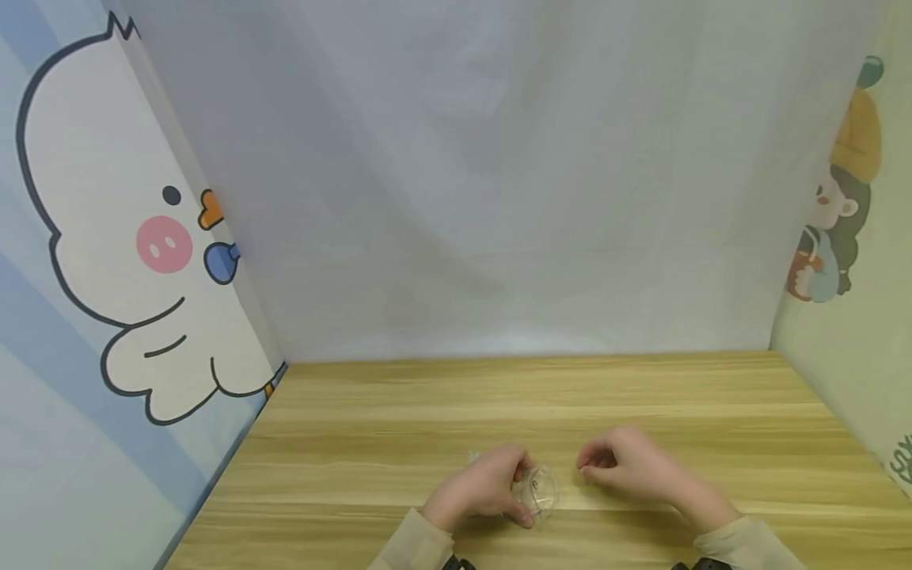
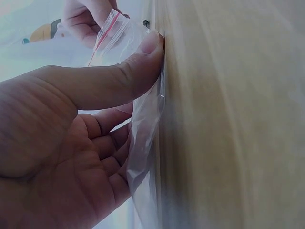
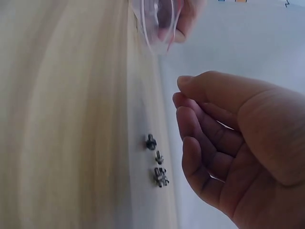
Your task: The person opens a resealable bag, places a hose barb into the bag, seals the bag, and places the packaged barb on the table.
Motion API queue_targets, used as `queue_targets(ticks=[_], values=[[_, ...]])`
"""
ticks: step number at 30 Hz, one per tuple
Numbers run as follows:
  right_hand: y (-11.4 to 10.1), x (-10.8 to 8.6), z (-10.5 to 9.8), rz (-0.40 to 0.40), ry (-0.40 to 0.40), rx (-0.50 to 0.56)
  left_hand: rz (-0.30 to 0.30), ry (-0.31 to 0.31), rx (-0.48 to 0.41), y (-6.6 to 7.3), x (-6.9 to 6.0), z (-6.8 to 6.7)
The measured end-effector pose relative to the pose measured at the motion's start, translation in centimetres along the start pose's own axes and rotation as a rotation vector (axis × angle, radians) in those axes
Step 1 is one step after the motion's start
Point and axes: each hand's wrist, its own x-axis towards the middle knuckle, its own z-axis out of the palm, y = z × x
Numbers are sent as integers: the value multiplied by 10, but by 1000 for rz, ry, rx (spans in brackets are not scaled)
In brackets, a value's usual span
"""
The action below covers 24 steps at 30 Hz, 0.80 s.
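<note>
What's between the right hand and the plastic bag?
Bare tabletop: the head view shows nothing else between the right hand and the plastic bag. The screws in the right wrist view lie below the hand, outside that gap.

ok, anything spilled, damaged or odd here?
Nothing clearly wrong. Loose screws lie on the table near the right hand, outside the clear bag; might pass for a spill, but no damage shows.
</note>
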Motion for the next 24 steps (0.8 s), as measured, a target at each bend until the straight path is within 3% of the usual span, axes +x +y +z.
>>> queue_targets(ticks=[11, 24], values=[[-15, 3, 17, -47, -24, 16, 4, 4, 4, 2, 0, -1], [-27, 5, 34, -28, 2, 90, 9, 4, 13, 1, -2, -1]])
